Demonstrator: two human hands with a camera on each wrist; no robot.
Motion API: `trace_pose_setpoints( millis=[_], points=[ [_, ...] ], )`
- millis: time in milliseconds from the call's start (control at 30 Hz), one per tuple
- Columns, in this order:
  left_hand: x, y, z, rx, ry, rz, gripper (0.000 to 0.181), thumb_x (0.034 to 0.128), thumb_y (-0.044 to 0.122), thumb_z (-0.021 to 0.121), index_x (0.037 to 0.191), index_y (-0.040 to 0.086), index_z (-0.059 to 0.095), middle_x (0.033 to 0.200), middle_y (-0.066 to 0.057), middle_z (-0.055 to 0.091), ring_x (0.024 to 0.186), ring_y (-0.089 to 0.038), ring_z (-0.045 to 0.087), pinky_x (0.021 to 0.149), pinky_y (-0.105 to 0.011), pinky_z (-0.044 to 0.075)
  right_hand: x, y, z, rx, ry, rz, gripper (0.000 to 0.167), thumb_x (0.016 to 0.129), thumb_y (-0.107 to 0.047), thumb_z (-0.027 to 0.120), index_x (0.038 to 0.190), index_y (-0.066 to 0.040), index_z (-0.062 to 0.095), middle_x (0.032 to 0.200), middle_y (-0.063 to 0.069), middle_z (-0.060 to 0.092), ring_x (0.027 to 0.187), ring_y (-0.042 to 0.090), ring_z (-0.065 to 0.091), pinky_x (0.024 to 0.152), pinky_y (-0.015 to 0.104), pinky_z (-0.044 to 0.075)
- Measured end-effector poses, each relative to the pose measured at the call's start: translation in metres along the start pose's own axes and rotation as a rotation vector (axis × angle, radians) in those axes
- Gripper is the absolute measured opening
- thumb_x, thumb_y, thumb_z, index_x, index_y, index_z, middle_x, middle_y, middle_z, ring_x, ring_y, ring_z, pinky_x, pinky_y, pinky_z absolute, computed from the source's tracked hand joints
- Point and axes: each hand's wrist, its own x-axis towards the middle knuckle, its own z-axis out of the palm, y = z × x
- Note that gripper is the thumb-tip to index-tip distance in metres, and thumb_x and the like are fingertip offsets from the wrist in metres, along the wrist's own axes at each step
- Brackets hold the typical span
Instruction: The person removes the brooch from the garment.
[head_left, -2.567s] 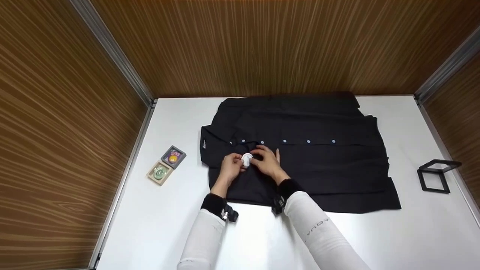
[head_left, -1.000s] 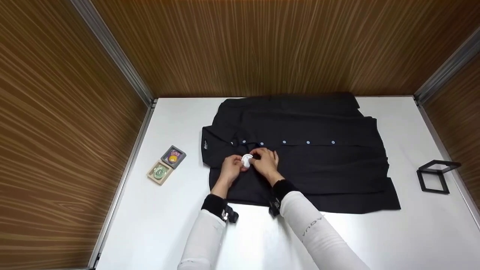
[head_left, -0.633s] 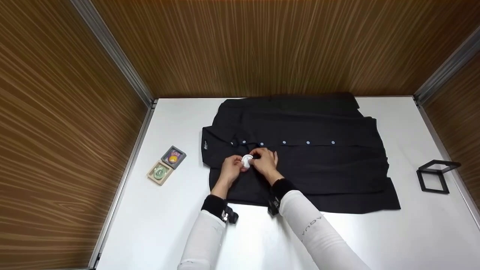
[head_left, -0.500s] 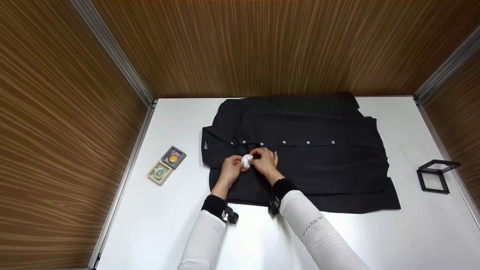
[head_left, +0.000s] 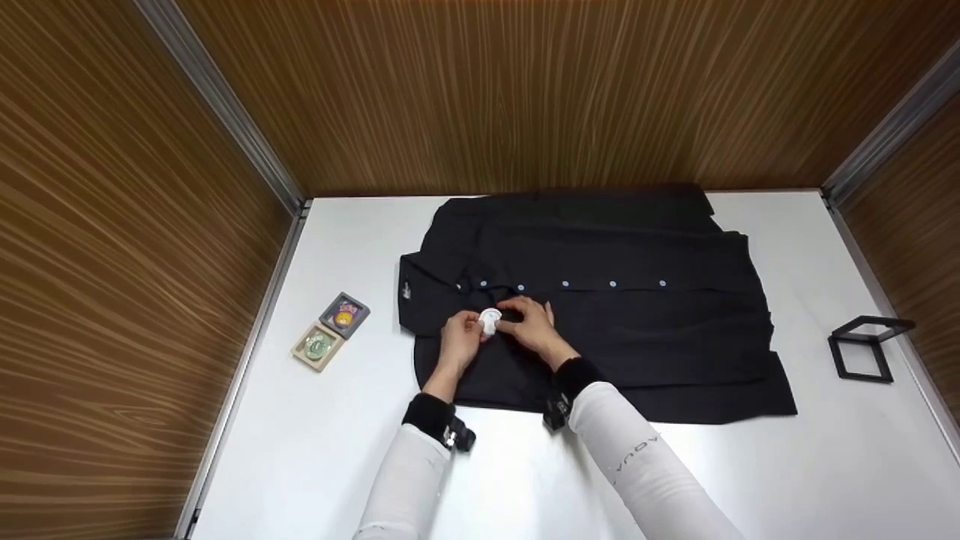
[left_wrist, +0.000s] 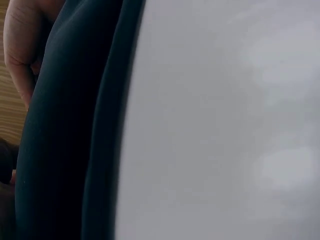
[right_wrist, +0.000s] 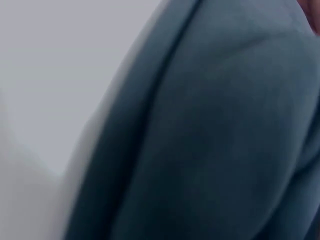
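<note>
A black shirt [head_left: 645,330] lies spread out on the white table, its collar [head_left: 424,289] to the left and a row of light buttons along its middle. On the near front panel, just below the collar, is a small round white piece [head_left: 490,321] whose kind is too small to tell. My left hand [head_left: 460,341] pinches its left edge with thumb and fingers. From the right, my right hand [head_left: 534,328] holds it, thumb on its face and index finger curved by its upper edge. Both wrist views mostly show dark shirt cloth [left_wrist: 65,125], with the fingertips hidden.
Two small framed pieces, one grey [head_left: 345,315] and one light wood [head_left: 317,346], lie left of the collar. A hinged black frame [head_left: 861,356] stands propped at the table's right edge. Wood-grain panels [head_left: 495,97] wall the back and sides.
The white piece looked more curled and tilted earlier and now shows a flatter face. My right wrist has shifted slightly right, its thumb straighter. The left hand stays almost in place.
</note>
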Motion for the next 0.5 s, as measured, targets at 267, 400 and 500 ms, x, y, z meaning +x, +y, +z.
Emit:
trace_pose_setpoints(
  millis=[267,400,500],
  points=[
    [-0.0015,0.0015,-0.0003,0.194,0.058,0.111,0.010,0.0849,-0.001,0.065,0.094,-0.002,0.070,0.076,-0.006,0.069,0.066,-0.016,0.067,0.064,-0.028,0.055,-0.0009,0.0032,-0.0053,0.045,-0.053,-0.019,0.036,0.081,-0.012,0.077,0.114,-0.002,0.071,0.126,0.010,0.061,0.132,0.027,0.043,0.115,0.053,-0.005],
    [-0.0008,0.0021,-0.0003,0.234,0.064,0.125,0.014,0.0796,-0.001,0.068,0.093,0.000,0.072,0.075,-0.004,0.068,0.069,-0.016,0.065,0.066,-0.029,0.054,-0.0013,0.0029,-0.0064,0.038,-0.064,-0.035,0.038,0.078,-0.011,0.079,0.114,-0.002,0.071,0.126,0.011,0.061,0.131,0.027,0.044,0.115,0.054,-0.005],
    [0.0003,0.0040,0.0001,0.272,0.070,0.154,0.016,0.0782,0.000,0.069,0.094,0.000,0.073,0.076,-0.004,0.068,0.072,-0.018,0.064,0.068,-0.031,0.053,-0.0011,0.0028,-0.0074,0.027,-0.075,-0.034,0.043,0.074,-0.009,0.081,0.115,-0.003,0.071,0.128,0.011,0.061,0.132,0.027,0.043,0.115,0.054,-0.005]
  ],
)
